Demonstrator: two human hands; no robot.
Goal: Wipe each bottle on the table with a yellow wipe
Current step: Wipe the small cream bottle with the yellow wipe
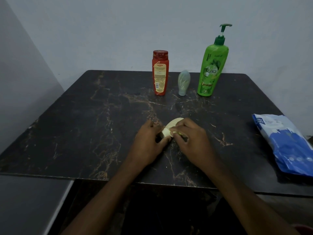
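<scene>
Left hand curls round one end of a small cream bottle, steadying it low at the table. The right hand pinches a yellow wipe against it, likely to rub. Red bottle, pale tube and green pump bottle stand waiting behind.

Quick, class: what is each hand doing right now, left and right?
Left hand: fingers curled round the cream bottle.
Right hand: fingers pinch the yellow wipe against that bottle.
</scene>
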